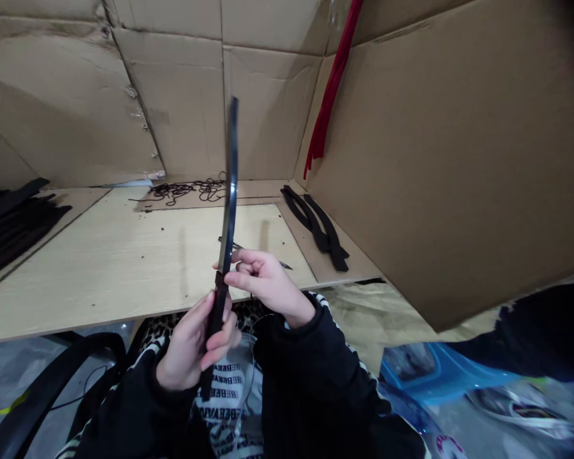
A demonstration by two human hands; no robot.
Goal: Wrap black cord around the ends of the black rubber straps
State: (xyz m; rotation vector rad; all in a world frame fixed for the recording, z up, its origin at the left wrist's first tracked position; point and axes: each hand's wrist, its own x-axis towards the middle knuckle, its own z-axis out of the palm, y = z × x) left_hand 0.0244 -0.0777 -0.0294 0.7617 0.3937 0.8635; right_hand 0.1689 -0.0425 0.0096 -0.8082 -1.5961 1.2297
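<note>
Holding a long dark strip (231,191) nearly upright over the counter's (100,274) near edge, lower part in my left hand (184,350), right hand (268,280) higher up by a brownish band (219,279) on it. Lower tail hangs in front of the printed cloth (229,395) at the lap. Step in hand, my read from this end: steadying the strip and working at or just above that band. To do it well, I'd want the left grip firm without bending the strip, the band sitting square across it, and right fingertips close in so nothing slips or twists. Upper length is unsupported, so I'd watch for sway; pressing with the thumb pad seems safer than pulling. Pose: left grip is closed around the strip below the band, fingers curled over its side, wrist low, forearm rising from lower left. Right grip is narrow, strip pinched between thumb and index, index tip showing on the far side, other fingers bent, forearm coming in from lower right. How hard it presses, I can't tell. Around: tangled cords (176,191) at the back, loose black strips (335,245) right, dark pile (19,223) far left, thin pointed tool (286,265) behind the right hand.
</note>
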